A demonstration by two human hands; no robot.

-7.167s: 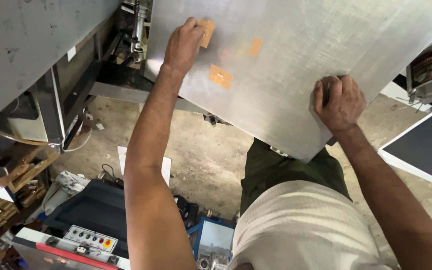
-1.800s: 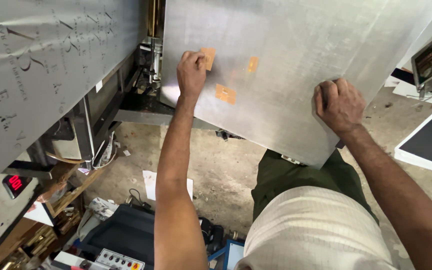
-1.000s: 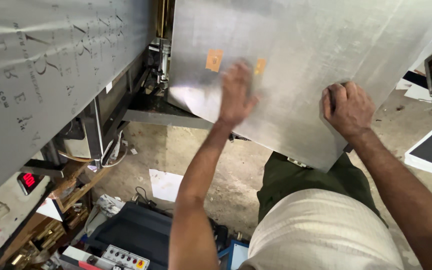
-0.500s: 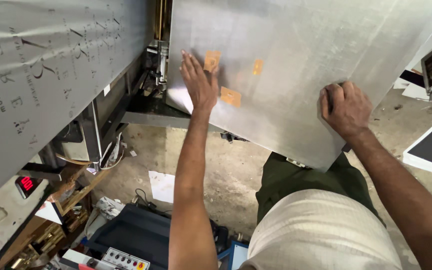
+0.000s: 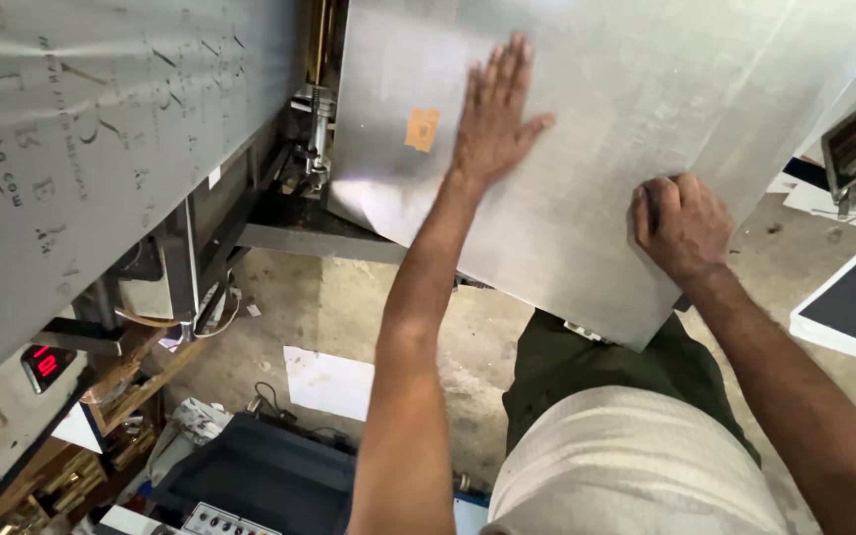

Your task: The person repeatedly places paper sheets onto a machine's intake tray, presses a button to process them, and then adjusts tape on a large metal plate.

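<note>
A large silvery metal sheet slopes across the upper right of the head view, with a small orange patch stuck near its left edge. My left hand lies flat on the sheet with fingers spread, just right of that patch. My right hand is curled over the sheet's lower right edge, gripping it. The sheet's left edge meets dark machine parts.
A second grey metal sheet with printed lettering hangs at the left. A small red digital display sits below it. A white paper lies on the concrete floor. A dark control box stands at the bottom; a white-framed panel at right.
My left hand has slid over the sheet, from the orange patches down and right, then back up, and now rests flat to the right of one patch. My right hand kept its grip.
</note>
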